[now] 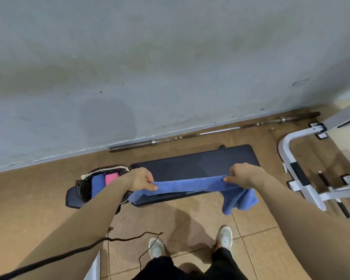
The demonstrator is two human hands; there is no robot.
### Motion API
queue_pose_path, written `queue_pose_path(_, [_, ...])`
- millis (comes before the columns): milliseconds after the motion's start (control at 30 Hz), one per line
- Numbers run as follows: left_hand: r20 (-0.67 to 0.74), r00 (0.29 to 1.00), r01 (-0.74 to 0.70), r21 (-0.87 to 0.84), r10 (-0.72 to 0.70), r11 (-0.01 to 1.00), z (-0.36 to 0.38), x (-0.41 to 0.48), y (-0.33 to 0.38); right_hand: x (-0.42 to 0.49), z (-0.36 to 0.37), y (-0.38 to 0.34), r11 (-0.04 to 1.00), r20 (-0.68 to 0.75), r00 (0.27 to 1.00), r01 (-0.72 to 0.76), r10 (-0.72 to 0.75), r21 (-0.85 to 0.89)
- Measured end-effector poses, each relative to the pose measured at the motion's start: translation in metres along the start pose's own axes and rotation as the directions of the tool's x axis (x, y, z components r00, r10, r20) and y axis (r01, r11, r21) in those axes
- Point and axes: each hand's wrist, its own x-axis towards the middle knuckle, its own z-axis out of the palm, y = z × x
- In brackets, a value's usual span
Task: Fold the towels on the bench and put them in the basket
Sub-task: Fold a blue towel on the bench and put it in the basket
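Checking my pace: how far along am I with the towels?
Done: a folded blue towel and pink towel lie in the basket. In hand: left hand and right hand stretch a second blue towel over the bench. Left: fold and basket it; no other towels show.

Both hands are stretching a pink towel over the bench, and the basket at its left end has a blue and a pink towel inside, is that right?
Not quite: the head view shows the left hand and right hand stretching a blue towel, not a pink one, over the bench. The basket contents are as you said.
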Motion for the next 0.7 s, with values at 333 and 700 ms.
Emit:
queue_pose_path(333, [-0.093,0.996,-0.025,-0.258,0.001,0.966,0.02,0.089,0.006,0.09,0.016,0.042,0.985,-0.082,0.997,0.016,-0.002,0.174])
queue_pose_path(700, [-0.55,0.832,0.018,-0.106,-0.073,0.994,0.082,0.386,-0.066,0.405,0.091,0.069,0.994,-0.361,0.926,0.11,-0.111,-0.021])
